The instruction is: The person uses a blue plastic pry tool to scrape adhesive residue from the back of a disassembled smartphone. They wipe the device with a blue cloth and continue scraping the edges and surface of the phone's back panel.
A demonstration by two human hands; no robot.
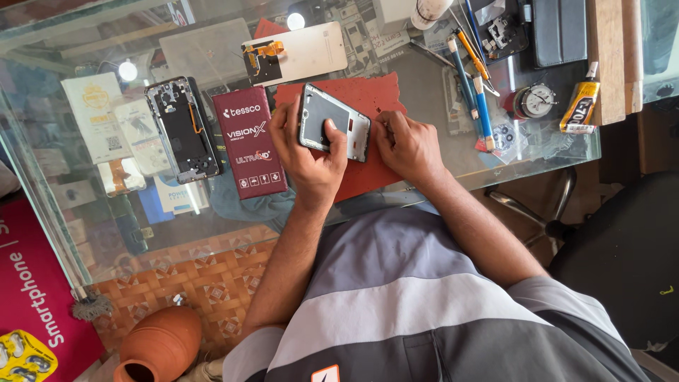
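Head view: the left hand (311,152) clamps a phone frame (333,124) from below, thumb pressed on its dark inner panel, while the right hand (407,145) pinches the frame's right edge. It sits over a red mat (368,95) near the glass worktop's (438,92) front edge. Looks light, thin, stiff yet fragile; best held by the rims. Silver border, dark grey centre.

A single head-worn view looks steeply down from above the person's chest, facing the glass counter (495,159) at close range; its near edge runs across mid-picture, its right corner at the right.
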